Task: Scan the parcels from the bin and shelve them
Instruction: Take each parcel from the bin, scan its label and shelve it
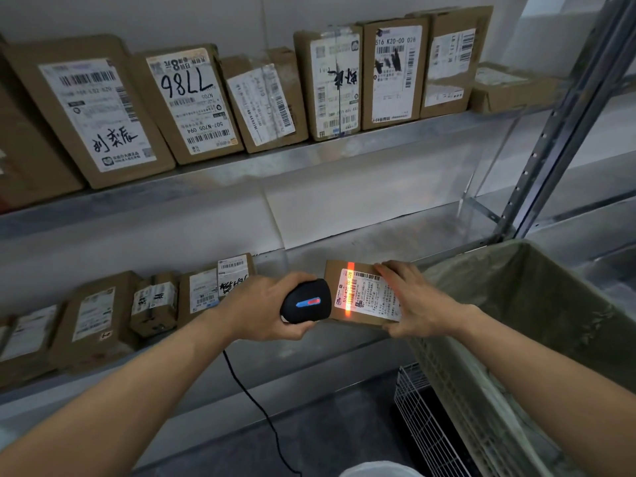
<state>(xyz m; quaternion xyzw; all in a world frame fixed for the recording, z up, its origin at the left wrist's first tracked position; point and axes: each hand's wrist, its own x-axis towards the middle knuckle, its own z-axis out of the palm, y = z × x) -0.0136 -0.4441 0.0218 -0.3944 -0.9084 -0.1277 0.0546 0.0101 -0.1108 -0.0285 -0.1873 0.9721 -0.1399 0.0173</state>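
Upper-shelf box [187, 101] reads "7786", "507-N705 094"; another box's label [395, 72] "516 K20-00 028"

The scene is dim and evenly lit, with soft, weak shadows under the upper shelf [309, 156]. The brightest spot is the scanner's orange-red beam [350, 290], which glares across the parcel label [371, 297] and washes out its left edge. Wide-angle distortion bends the shelf lines and the upright post [550, 132]. Edges look soft; far labels smear.
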